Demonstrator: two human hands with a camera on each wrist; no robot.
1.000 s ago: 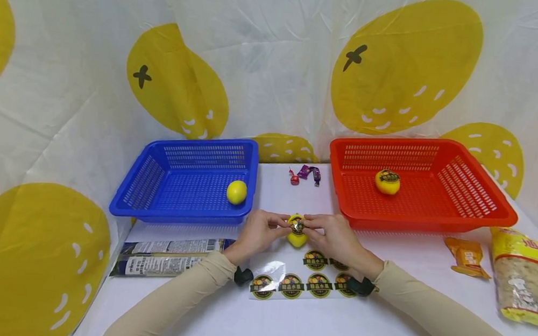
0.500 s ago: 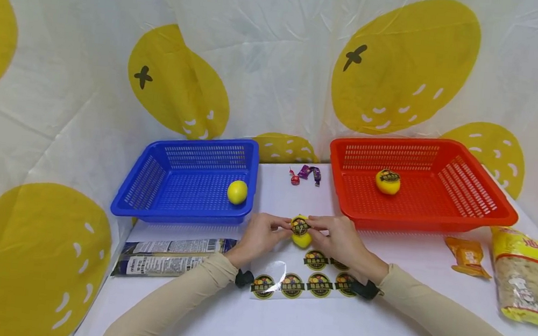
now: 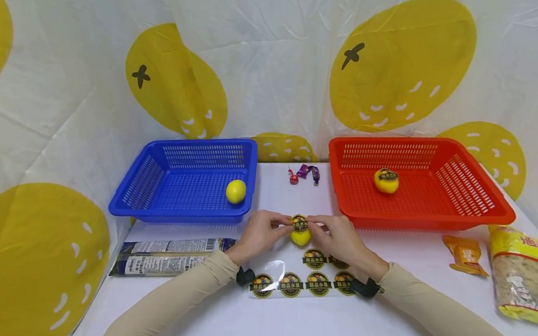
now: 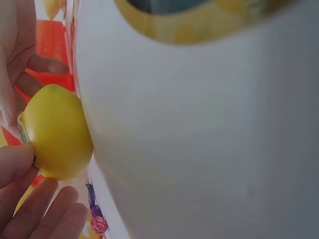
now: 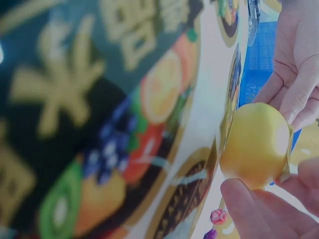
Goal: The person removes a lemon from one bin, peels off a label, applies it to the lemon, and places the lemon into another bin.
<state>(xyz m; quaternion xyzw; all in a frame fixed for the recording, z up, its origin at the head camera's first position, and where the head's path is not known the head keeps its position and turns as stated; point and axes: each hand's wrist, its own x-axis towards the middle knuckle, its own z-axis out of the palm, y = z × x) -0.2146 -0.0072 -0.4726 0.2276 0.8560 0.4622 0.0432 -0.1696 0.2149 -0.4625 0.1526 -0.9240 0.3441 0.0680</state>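
Note:
Between my two hands sits a yellow lemon (image 3: 299,238) with a round black-and-gold fruit sticker (image 3: 300,223) against its upper side. My left hand (image 3: 262,233) holds the lemon from the left, its thumb at the sticker's edge. From the other side my right hand (image 3: 337,238) holds it, fingertips likewise at the sticker's edge. In the right wrist view a rim of the sticker (image 5: 288,149) stands slightly off the lemon (image 5: 255,145). Just in front lies a clear sheet of matching stickers (image 3: 290,285), partly hidden by the right wrist.
A blue basket (image 3: 179,216) with one lemon (image 3: 236,192) stands left; a red basket (image 3: 419,226) with a stickered lemon (image 3: 386,182) stands right. Wrapped sweets (image 3: 294,178) lie behind. Long packets (image 3: 167,263) lie left, an orange packet (image 3: 467,256) and a yellow bag (image 3: 528,279) right.
The sticker, earlier tilted between my fingertips in front of the lemon, now sits closer against it. Both hands have shifted only slightly; baskets and packets stay in place.

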